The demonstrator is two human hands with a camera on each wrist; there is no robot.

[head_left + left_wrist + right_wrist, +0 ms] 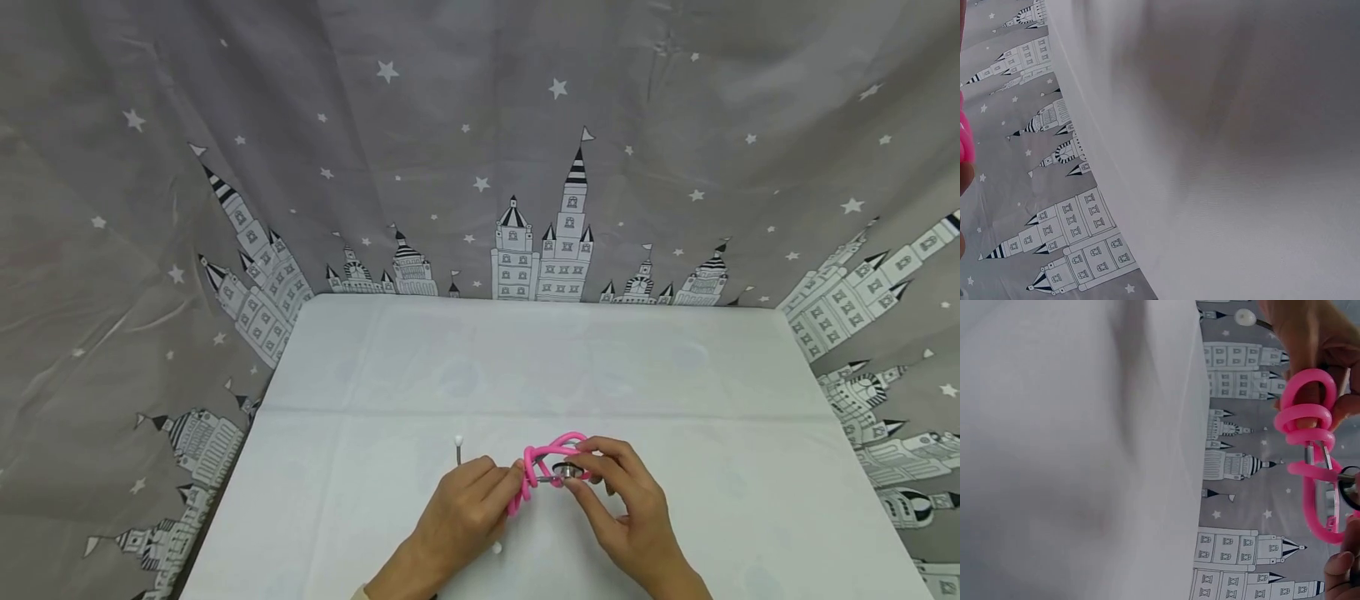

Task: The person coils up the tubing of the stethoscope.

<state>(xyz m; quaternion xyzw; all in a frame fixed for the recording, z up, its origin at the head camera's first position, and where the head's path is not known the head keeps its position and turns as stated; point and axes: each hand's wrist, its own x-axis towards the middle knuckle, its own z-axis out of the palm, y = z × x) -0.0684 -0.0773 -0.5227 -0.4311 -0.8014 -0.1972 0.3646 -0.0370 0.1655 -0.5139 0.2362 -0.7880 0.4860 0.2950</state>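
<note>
A pink stethoscope (529, 457) is held between both hands above the white table, its tubing wound into loops. My left hand (467, 508) grips the bundled tubing at its left end. White ear tips (458, 440) stick out on either side of that hand. With thumb and fingers, my right hand (630, 510) pinches the round metal chest piece (567, 471) beside the loops. The right wrist view shows the coiled tubing (1307, 419) around metal tubes, with the chest piece (1349, 490) partly cut off. Only a bit of pink tubing (965, 139) enters the left wrist view.
The table (420, 358) is covered with a creased white cloth. A grey curtain (435, 92) printed with castles and stars hangs behind the table and along both sides.
</note>
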